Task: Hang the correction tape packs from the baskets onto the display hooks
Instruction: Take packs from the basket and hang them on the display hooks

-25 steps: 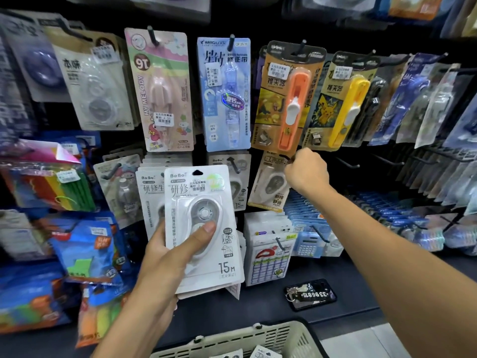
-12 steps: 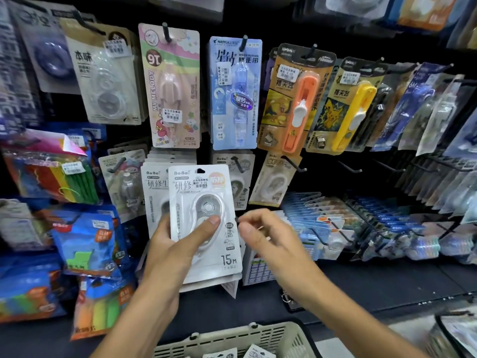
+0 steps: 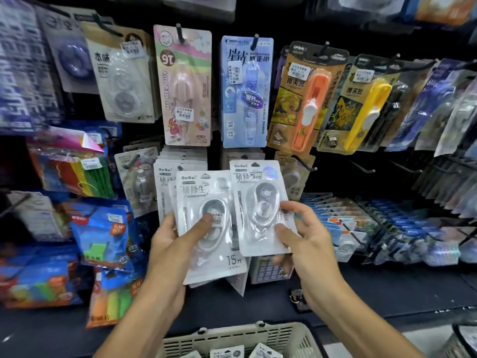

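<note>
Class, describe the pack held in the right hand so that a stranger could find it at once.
Start at the blue pack hanging in the top row of the display. Straight below it, the right hand pinches a single white pack. Unlike the stack gripped in the left hand, it stands alone, higher, with a shiny bluish sticker at its top corner.

Left hand (image 3: 178,244): I am holding it raised at mid-frame, palm turned toward me, thumb lying across the front of what it is gripping, fingers curling behind.
Right hand (image 3: 307,239): I am holding it beside the left, thumb in front, fingertips pinching from the right edge.
Forearms: I am reaching both bare forearms up from the lower edge, converging toward the hands.
</note>
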